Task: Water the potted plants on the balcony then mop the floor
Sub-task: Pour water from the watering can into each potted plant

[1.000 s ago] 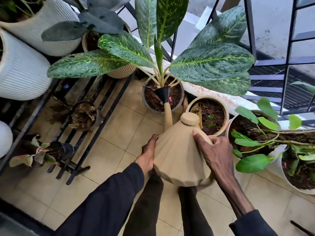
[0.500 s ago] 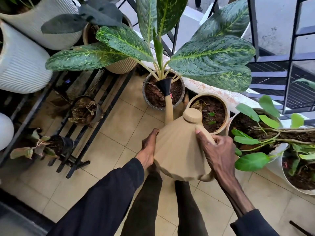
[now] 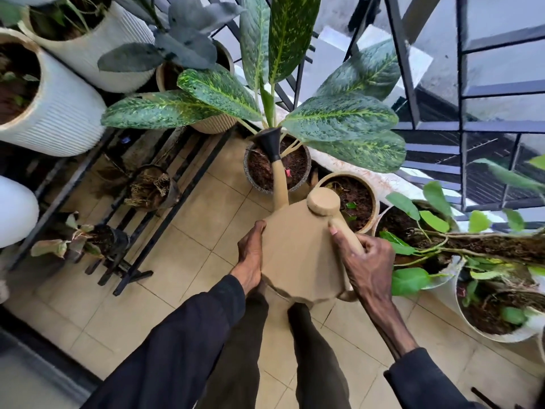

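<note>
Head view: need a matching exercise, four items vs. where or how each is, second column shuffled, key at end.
1. left hand
2. right hand
3. black spout head
4. dried-out plant

a. grips the handle of the watering can
b. over the grey speckled pot
c. flat against the watering can's side
d. on the black rack

Pairs: 1-c, 2-a, 3-b, 4-d

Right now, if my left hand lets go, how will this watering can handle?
Likely nose-heavy: the watering can tilts, its long spout over the grey pot. Faceted matte walls look rigid. Left hand props its side while right hand grips the handle, suggesting weight.
</note>
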